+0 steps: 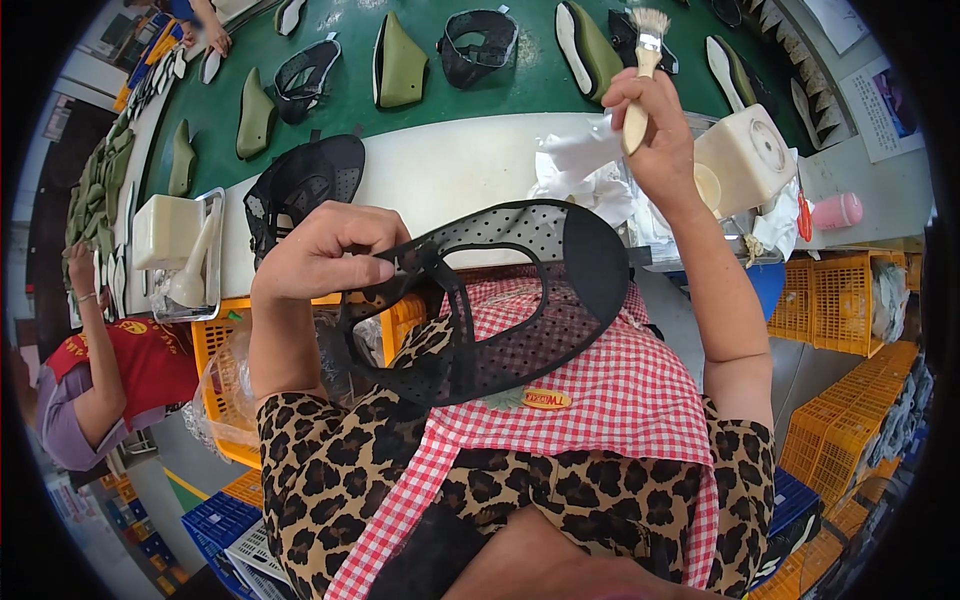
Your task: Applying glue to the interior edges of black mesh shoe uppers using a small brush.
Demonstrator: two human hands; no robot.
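My left hand [335, 250] is closed on the heel end of a black polka-dot mesh shoe upper [598, 265], which hangs in front of my checked apron with its smooth toe part to the right. In my right hand [662, 150], raised over the right side of the bench, is a paint brush [650, 40] with a pale wooden handle. Its bristles point up and away from the upper. Another black shoe upper [335, 170] lies at the near edge of the bench, just beyond my left hand.
Green shoe lasts [400, 65] and more black uppers [478, 50] lie on a green surface [340, 110] beyond the white bench strip [450, 150]. White containers stand left [165, 230] and right [750, 155]. A co-worker [130, 370] is at left; yellow crates [840, 300] stand right.
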